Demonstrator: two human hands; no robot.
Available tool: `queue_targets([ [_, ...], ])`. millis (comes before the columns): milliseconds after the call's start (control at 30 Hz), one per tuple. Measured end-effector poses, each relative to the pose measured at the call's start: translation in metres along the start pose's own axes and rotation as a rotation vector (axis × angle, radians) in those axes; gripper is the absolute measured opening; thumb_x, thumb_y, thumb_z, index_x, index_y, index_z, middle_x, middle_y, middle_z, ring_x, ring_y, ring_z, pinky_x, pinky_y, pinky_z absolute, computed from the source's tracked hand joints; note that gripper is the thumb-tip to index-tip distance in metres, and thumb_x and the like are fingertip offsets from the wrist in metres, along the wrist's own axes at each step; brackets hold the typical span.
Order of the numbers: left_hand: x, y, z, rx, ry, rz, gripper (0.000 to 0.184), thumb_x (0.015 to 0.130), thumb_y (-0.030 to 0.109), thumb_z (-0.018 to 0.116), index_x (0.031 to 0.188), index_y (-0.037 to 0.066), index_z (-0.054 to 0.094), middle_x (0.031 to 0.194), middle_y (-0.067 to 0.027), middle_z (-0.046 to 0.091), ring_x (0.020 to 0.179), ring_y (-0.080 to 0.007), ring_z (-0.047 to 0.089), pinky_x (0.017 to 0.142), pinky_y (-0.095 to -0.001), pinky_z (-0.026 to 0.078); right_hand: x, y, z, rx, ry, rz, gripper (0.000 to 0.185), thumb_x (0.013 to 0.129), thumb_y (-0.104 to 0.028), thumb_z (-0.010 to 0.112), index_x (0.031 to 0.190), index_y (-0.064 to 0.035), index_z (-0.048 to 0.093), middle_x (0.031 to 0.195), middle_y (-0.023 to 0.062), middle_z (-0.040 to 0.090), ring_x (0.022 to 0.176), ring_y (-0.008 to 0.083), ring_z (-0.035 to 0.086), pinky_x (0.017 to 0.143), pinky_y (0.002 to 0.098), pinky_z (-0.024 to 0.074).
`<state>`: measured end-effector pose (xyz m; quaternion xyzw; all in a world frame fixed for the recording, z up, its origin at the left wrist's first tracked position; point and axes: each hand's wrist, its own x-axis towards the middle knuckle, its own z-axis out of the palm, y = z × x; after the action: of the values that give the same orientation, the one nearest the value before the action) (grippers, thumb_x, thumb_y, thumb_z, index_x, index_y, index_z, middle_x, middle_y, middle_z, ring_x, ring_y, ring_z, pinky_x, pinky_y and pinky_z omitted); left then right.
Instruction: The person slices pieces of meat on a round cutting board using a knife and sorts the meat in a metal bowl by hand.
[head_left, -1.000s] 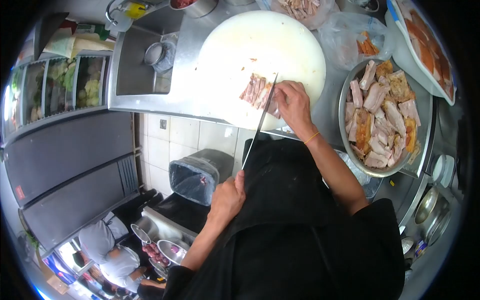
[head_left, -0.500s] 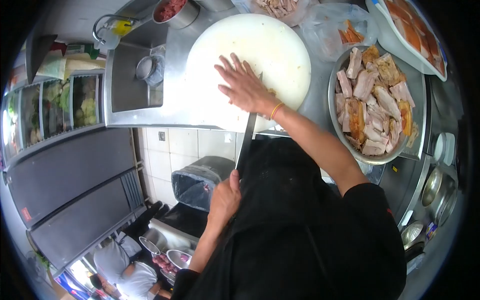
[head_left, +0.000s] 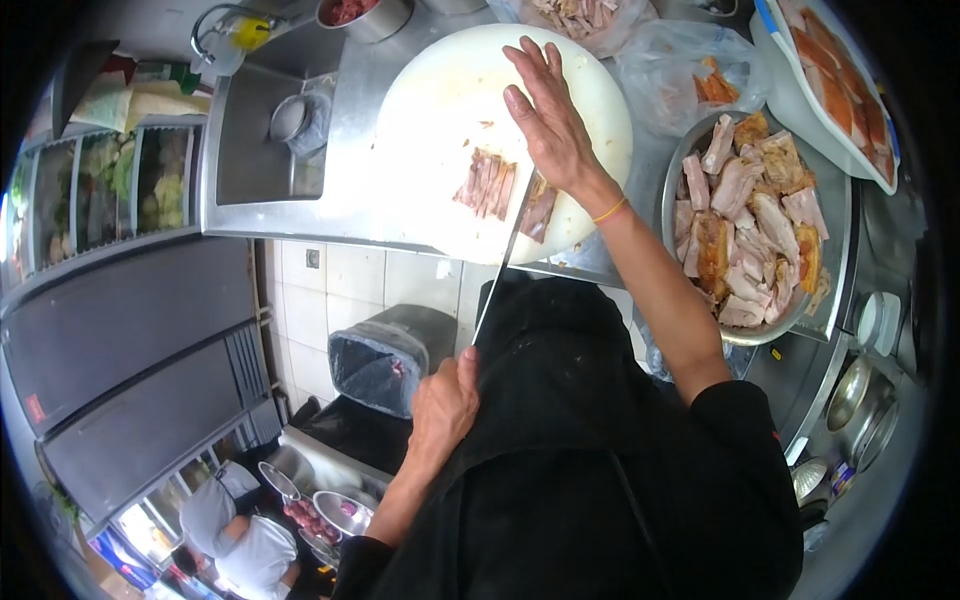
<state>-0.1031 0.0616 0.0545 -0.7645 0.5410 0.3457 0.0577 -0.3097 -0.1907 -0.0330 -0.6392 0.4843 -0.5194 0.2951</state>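
Since a moment ago, my right hand [head_left: 553,135] has moved away from its spot over the slices [head_left: 486,185], up and to the right, and they now show again. They are cooked meat, pinkish brown with pale bands, thin and straight-edged, packed side by side in a small ribbed block. A darker, glossier piece [head_left: 538,212] lies just across the blade. Both rest on a round, pale, smooth board [head_left: 440,110] with crumbs and scraps scattered on it, and under that the bench [head_left: 350,140] is dull, streaked steel. The knife [head_left: 506,257] is long, thin and straight, its tip between the slices and the piece. To the right, a round metal bowl [head_left: 738,338] is heaped with thick chunks [head_left: 755,225] of meat, some pale and fibrous, some golden on the skin. My right arm reaches up from the right, elbow bent, a thin yellow band [head_left: 609,211] at the wrist; that hand is wide, fingers stretched away from me, thumb out to the left, holding nothing. My left hand [head_left: 445,405] is low and close to my black apron, wrapped round the knife's handle end. The slices lie below and left of my right hand, and well beyond my left, past the blade.
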Motion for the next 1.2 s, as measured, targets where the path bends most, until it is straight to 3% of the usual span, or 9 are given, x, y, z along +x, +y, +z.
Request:
queue_targets([
  [300, 0.001, 0.008, 0.008, 0.084, 0.003, -0.046, 0.062, 0.109, 0.049, 0.039, 0.087, -0.003, 0.065, 0.083, -0.0371, 0.067, 0.086, -0.0578, 0.065, 0.080, -0.0651, 0.049, 0.013, -0.052, 0.017, -0.448, -0.037, -0.360, 0.061, 0.108, -0.046, 0.042, 0.159, -0.0137, 0.037, 0.170, 0.0161, 0.022, 0.156, 0.0449, 0.016, 0.126, 0.0589, 0.0163],
  [433, 0.009, 0.005, 0.015, 0.081, -0.006, -0.051, 0.064, 0.109, 0.049, 0.038, 0.087, -0.004, 0.067, 0.088, -0.0382, 0.066, 0.089, -0.0584, 0.064, 0.081, -0.0645, 0.048, -0.038, 0.009, 0.059, -0.481, -0.367, -0.225, 0.063, 0.107, -0.045, 0.042, 0.161, -0.0154, 0.032, 0.172, 0.0122, 0.018, 0.158, 0.0428, 0.010, 0.127, 0.0594, 0.0139],
  [533, 0.018, 0.001, 0.005, -0.085, -0.068, -0.048, 0.066, 0.109, 0.049, 0.038, 0.087, -0.006, 0.067, 0.090, -0.0384, 0.066, 0.093, -0.0594, 0.062, 0.082, -0.0632, 0.047, -0.023, 0.017, 0.047, -0.191, -0.294, -0.031, 0.061, 0.106, -0.040, 0.047, 0.159, -0.0137, 0.034, 0.170, 0.0143, 0.023, 0.157, 0.0422, 0.012, 0.128, 0.0566, 0.0131],
  [567, 0.021, 0.003, 0.004, -0.099, -0.043, -0.054, 0.067, 0.110, 0.050, 0.037, 0.088, -0.006, 0.067, 0.091, -0.0383, 0.065, 0.093, -0.0595, 0.061, 0.082, -0.0628, 0.047, -0.019, 0.018, 0.038, -0.136, -0.141, -0.037, 0.049, 0.100, -0.023, 0.056, 0.147, -0.0106, 0.051, 0.160, 0.0189, 0.040, 0.151, 0.0425, 0.029, 0.124, 0.0519, 0.0274],
  [633, 0.016, 0.003, 0.003, -0.127, -0.009, -0.087, 0.067, 0.110, 0.050, 0.036, 0.088, -0.006, 0.066, 0.092, -0.0382, 0.065, 0.095, -0.0597, 0.060, 0.082, -0.0622, 0.046, -0.021, 0.017, -0.010, 0.103, -0.243, 0.059, 0.037, 0.088, -0.005, 0.062, 0.125, -0.0066, 0.066, 0.141, 0.0196, 0.057, 0.134, 0.0400, 0.049, 0.112, 0.0461, 0.0418],
  [700, 0.014, 0.003, -0.001, -0.131, -0.015, -0.098, 0.068, 0.110, 0.051, 0.035, 0.089, -0.006, 0.067, 0.092, -0.0382, 0.065, 0.094, -0.0594, 0.060, 0.082, -0.0621, 0.046, -0.039, 0.008, -0.045, -0.126, -0.314, -0.002, 0.032, 0.078, 0.003, 0.064, 0.107, -0.0040, 0.072, 0.127, 0.0168, 0.062, 0.117, 0.0355, 0.056, 0.101, 0.0419, 0.0475],
  [933, 0.017, -0.001, -0.002, -0.114, -0.007, -0.070, 0.070, 0.110, 0.053, 0.034, 0.092, -0.006, 0.067, 0.089, -0.0363, 0.066, 0.091, -0.0576, 0.062, 0.080, -0.0594, 0.047, -0.087, 0.005, -0.051, -0.245, -0.462, -0.097, 0.040, 0.071, -0.001, 0.073, 0.111, -0.0063, 0.075, 0.113, 0.0122, 0.063, 0.113, 0.0328, 0.055, 0.102, 0.0407, 0.0454],
  [1100, 0.020, -0.024, -0.001, -0.274, 0.075, -0.114, 0.073, 0.109, 0.056, 0.035, 0.087, -0.007, 0.067, 0.075, -0.0297, 0.064, 0.077, -0.0481, 0.065, 0.074, -0.0516, 0.049, -0.076, 0.007, -0.046, -0.290, -0.628, -0.009, 0.031, 0.071, -0.004, 0.078, 0.100, -0.0055, 0.067, 0.105, 0.0112, 0.061, 0.106, 0.0326, 0.054, 0.092, 0.0409, 0.0456],
  [1200, 0.024, -0.032, -0.003, -0.373, 0.131, -0.199, 0.077, 0.108, 0.060, 0.039, 0.082, -0.008, 0.065, 0.065, -0.0210, 0.059, 0.064, -0.0289, 0.059, 0.066, -0.0450, 0.048, -0.074, 0.011, -0.049, -0.237, -0.620, 0.052, 0.025, 0.072, -0.007, 0.077, 0.091, -0.0062, 0.061, 0.093, 0.0124, 0.059, 0.098, 0.0328, 0.057, 0.085, 0.0409, 0.0467],
])
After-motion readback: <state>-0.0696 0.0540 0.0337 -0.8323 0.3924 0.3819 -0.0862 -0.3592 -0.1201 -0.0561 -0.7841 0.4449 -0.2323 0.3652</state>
